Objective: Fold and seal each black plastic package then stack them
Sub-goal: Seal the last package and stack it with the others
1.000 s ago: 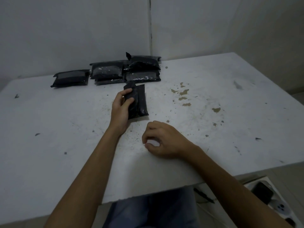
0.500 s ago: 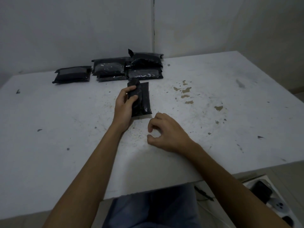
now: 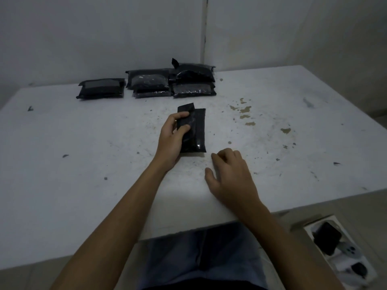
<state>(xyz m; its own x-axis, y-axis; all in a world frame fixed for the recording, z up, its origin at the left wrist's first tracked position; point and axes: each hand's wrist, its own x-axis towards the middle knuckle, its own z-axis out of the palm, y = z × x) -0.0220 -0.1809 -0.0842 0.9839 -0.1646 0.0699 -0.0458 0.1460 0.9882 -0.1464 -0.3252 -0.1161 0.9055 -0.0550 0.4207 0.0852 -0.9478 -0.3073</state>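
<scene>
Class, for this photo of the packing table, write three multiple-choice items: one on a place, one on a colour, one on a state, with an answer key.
1. Where do the finished shiny black plastic packages lie?
A. At the far edge of the white table, near the wall
B. On the person's lap
C. Under the right hand

2. What colour is the scuffed, flat table top?
A. Red
B. White
C. Green

3. What is the left hand doing?
A. Hanging off the table
B. Gripping the folded black plastic package in front of the person
C. Resting flat on the wall

Answers:
1 A, the packages sit grouped beside the wall.
2 B, the top is white with brownish stains.
3 B, its thumb and fingers curl round the package's left side, while the right hand rests on the table, holding nothing.
</scene>
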